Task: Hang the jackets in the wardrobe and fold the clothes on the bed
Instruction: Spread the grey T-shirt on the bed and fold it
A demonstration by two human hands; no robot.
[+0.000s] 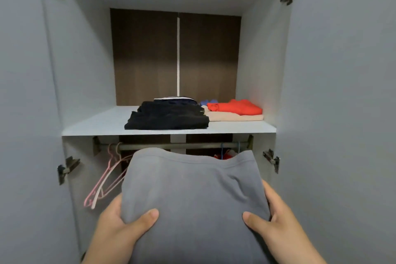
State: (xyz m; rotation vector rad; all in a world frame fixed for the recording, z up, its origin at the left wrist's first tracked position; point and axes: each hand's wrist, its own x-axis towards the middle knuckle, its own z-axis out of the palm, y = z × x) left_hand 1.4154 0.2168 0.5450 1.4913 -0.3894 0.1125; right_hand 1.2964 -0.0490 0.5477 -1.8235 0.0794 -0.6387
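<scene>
- Hands were seen at the lower edge of the view, both clasped on a folded grey garment (192,195) that was held up in front of the open wardrobe (85,60).
- The left hand (120,227) was curled round the grey garment's left side, with the thumb laid on top of the cloth and the fingers wrapped down the edge.
- The right hand (278,221) was closed on the right side in the same way, thumb on top.
- The grey garment was carried below the level of the shelf (96,122) and in front of the rail (171,146); whether it touched the rail could not be told.
- Black clothes (169,117) were laid folded in a stack near the middle of the shelf.
- Just to their right, a red top (235,106) was stacked on a beige piece (233,117), and something blue (209,102) was glimpsed behind them.
- Pink hangers (107,178) were hung, tilted, at the left end of the rail.
- A blue hanger (222,150) and a bit of red cloth (227,156) were partly hidden behind the grey garment's top edge.
- Both grey doors (21,92) were swung wide, and metal hinges (68,167) were fixed at the sides.
</scene>
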